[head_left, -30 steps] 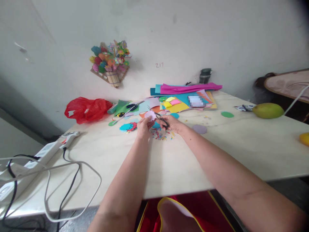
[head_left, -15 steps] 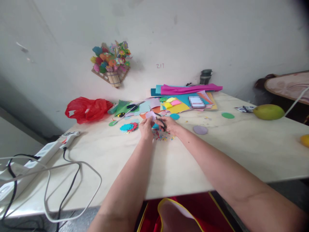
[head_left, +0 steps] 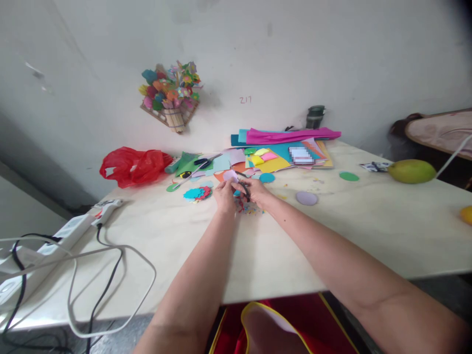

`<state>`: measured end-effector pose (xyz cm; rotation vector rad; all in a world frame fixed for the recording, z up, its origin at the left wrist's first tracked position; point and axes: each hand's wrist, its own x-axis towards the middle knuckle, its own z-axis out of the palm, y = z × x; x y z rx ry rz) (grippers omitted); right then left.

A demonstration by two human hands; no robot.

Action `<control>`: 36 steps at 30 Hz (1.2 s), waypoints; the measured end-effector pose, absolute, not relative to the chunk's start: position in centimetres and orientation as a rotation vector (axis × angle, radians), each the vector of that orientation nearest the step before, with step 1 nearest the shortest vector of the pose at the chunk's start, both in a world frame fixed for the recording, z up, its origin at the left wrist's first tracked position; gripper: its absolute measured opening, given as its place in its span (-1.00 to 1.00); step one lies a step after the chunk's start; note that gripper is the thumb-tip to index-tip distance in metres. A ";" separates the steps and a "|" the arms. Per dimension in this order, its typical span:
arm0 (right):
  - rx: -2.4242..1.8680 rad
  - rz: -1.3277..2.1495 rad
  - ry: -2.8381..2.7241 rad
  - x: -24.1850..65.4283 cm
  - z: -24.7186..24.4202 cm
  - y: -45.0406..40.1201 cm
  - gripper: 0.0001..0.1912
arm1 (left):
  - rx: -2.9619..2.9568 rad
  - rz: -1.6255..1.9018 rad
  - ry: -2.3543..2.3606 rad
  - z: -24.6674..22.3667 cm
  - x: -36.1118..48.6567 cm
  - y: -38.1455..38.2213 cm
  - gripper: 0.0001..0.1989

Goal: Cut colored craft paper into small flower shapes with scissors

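Note:
My left hand [head_left: 224, 194] pinches a small lilac paper piece [head_left: 230, 175] above the table. Close beside it, my right hand [head_left: 257, 192] is closed around dark-handled scissors [head_left: 247, 191], whose blades are at the paper's right side. Tiny coloured scraps [head_left: 252, 209] lie below both hands. Left of them sits a pile of scalloped blue and red paper shapes [head_left: 197, 193]. A blue paper circle [head_left: 267, 177] lies just beyond my right hand, and a lilac circle [head_left: 306, 198] rests to its right.
Behind the hands are coloured paper sheets [head_left: 275, 163], a second pair of scissors [head_left: 202, 162] and a phone-like object [head_left: 301, 155]. A red plastic bag [head_left: 134, 167] stands at left, with a power strip [head_left: 68, 231] and loose cables nearer. A green-yellow fruit [head_left: 412, 171] is at right.
My right hand and the scissors have shifted slightly, and the blades appear closer together. My left hand still holds the lilac paper in nearly the same place.

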<state>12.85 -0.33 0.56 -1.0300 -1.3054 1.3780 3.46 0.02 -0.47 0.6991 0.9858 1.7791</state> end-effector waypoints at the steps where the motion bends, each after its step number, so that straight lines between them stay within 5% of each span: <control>1: -1.021 1.377 -1.304 12.7 0.5 -0.3 -0.70 | 0.702 1.769 0.990 -0.5 3.5 0.0 -0.77; 11: -1.120 1.266 -1.239 13.0 0.9 0.1 -0.75 | 0.790 1.772 0.991 -0.8 2.2 1.0 -0.78; 28: -0.996 1.268 -1.158 16.5 2.0 1.6 -0.68 | 1.143 1.157 0.855 -0.5 1.1 0.0 -0.71; 36: -0.963 1.282 -1.182 16.6 1.9 1.7 -0.70 | 1.188 1.149 0.883 -0.4 1.2 -0.2 -0.74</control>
